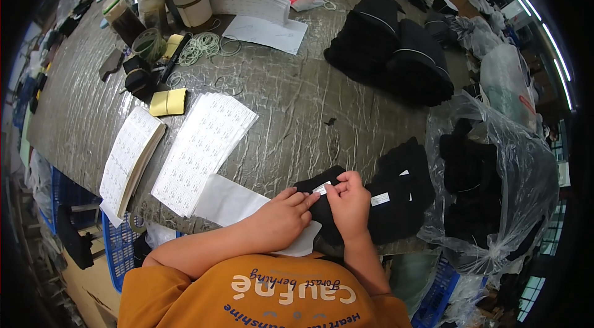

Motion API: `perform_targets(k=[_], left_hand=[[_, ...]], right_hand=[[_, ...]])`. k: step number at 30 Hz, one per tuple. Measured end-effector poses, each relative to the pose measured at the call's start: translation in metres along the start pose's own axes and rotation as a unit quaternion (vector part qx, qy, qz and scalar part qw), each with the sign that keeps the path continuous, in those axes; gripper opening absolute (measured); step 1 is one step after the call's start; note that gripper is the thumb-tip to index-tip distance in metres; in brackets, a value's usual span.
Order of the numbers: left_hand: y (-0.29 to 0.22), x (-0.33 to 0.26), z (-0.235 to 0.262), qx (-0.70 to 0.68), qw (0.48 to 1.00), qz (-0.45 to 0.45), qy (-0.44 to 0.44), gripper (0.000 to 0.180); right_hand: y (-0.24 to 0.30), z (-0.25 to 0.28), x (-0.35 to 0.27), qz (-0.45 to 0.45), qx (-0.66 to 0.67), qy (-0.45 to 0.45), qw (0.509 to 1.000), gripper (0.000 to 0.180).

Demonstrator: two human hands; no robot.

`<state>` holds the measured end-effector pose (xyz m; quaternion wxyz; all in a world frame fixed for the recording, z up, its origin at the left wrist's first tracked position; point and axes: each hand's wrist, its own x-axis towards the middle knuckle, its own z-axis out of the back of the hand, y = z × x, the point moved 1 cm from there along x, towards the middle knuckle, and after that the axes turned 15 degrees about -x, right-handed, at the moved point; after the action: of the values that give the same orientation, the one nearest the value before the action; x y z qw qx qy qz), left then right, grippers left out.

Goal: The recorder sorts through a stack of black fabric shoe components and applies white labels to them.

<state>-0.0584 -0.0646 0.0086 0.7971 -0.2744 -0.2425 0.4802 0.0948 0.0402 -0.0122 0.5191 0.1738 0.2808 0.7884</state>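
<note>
A small white label (322, 188) lies on a black cloth piece (329, 220) in front of me. My right hand (349, 204) pinches the label's right end between thumb and fingertips. From the left, my left hand (283, 220) is closed at the cloth, its fingertips against the label's other end; its grip underneath is hidden. Partly under my left forearm lies a blank white sheet (232, 200). To the right of my hands, more black cloth pieces (402, 210) overlap, and one bears a white label (379, 199).
Printed white label sheets (207, 149) and a thick label stack (131, 158) lie at left. Rubber bands (207, 46), a yellow pad (167, 102) and jars (124, 19) sit beyond. Banded black bundles (393, 50) stand far right, above a clear plastic bag (520, 167) holding black cloth.
</note>
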Motion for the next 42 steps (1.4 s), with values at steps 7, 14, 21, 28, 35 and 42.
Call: perform_targets(k=[7, 14, 21, 28, 35, 42], left_hand=[[0.001, 0.002, -0.001, 0.021, 1.000, 0.000, -0.010, 0.021], [0.001, 0.025, -0.005, 0.110, 0.994, 0.012, -0.024, 0.020], [0.008, 0.009, 0.011, -0.005, 0.999, 0.006, -0.032, 0.019], [0.012, -0.015, 0.017, -0.152, 0.985, -0.004, -0.080, 0.037], [0.002, -0.008, 0.014, -0.130, 0.989, -0.006, -0.077, 0.017], [0.003, -0.011, 0.013, -0.155, 0.984, -0.031, -0.077, 0.017]], right_hand=[[0.014, 0.004, 0.007, -0.016, -0.111, 0.014, 0.994, 0.026], [0.009, 0.009, 0.011, 0.041, -0.092, -0.054, 0.993, 0.022], [0.010, 0.009, 0.004, 0.040, -0.077, -0.081, 0.993, 0.012], [0.006, 0.010, 0.003, -0.048, 0.144, -0.068, 0.986, 0.012], [0.013, 0.011, -0.004, 0.044, 0.030, -0.069, 0.996, 0.016], [0.018, 0.002, -0.005, 0.167, -0.129, -0.194, 0.958, 0.020]])
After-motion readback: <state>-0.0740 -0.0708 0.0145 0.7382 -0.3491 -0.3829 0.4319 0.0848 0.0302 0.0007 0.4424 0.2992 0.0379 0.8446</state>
